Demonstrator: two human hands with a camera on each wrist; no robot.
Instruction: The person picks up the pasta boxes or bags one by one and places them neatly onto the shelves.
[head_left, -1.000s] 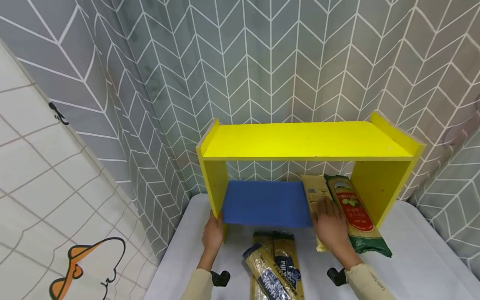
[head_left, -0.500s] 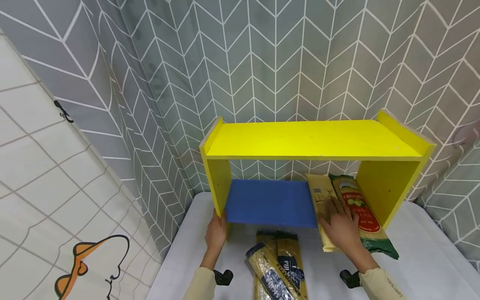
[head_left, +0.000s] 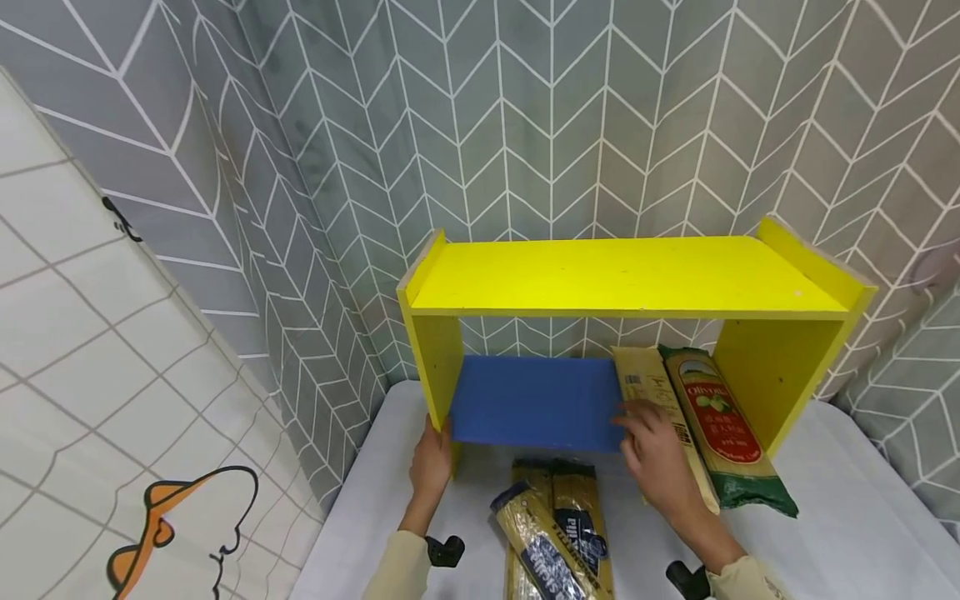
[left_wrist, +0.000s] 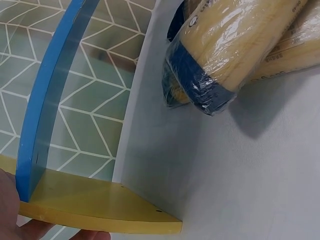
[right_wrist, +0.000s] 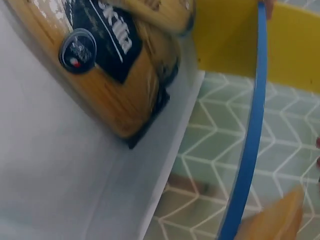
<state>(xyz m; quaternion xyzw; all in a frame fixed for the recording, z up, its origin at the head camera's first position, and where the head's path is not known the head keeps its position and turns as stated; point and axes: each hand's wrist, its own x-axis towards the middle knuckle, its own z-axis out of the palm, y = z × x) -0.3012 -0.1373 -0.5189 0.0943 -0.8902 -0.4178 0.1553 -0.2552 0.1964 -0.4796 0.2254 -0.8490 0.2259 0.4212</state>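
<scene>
In the head view my left hand (head_left: 431, 462) grips the front edge of the yellow left side panel (head_left: 437, 358). Some of its fingers (left_wrist: 37, 227) curl under that panel in the left wrist view. Toward the right, my right hand (head_left: 660, 458) hovers or rests at the left edge of a beige pasta pack (head_left: 648, 375), its fingers loosely bent over the blue shelf board (head_left: 540, 404); contact cannot be told. Beside the beige pack lies a red-labelled pasta pack with green ends (head_left: 723, 425), along the right side panel (head_left: 772, 375). Both packs lie lengthwise on the board.
In front of the shelf unit, three clear-wrapped spaghetti packs (head_left: 551, 550) lie on the white tabletop (head_left: 840, 533), one slanting across the others. Above the board is the yellow top shelf (head_left: 622, 275). A patterned curtain (head_left: 525, 125) hangs behind.
My right hand has come off the top of the beige pack to its left side. The pack's near end has shifted right, against the red-labelled one. My left hand keeps its grip.
</scene>
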